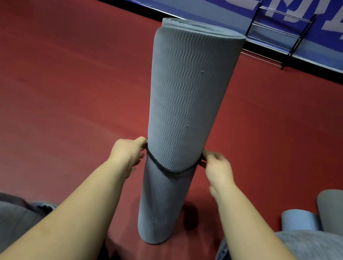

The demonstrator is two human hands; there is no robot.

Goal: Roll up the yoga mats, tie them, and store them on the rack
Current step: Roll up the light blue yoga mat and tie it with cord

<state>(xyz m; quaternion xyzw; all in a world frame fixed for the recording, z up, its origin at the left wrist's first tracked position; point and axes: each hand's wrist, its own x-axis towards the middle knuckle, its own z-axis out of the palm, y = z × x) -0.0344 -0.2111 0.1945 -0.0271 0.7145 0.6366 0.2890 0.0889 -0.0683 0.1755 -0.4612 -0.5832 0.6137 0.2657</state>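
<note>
Here the rolled grey yoga mat (188, 110) is stood on end on the red floor (60, 89), well short of the rack (277, 34), so that a dark band (168, 170), pinched on either side by the left hand (127, 153) and right hand (218, 168), can be drawn along it.
</note>
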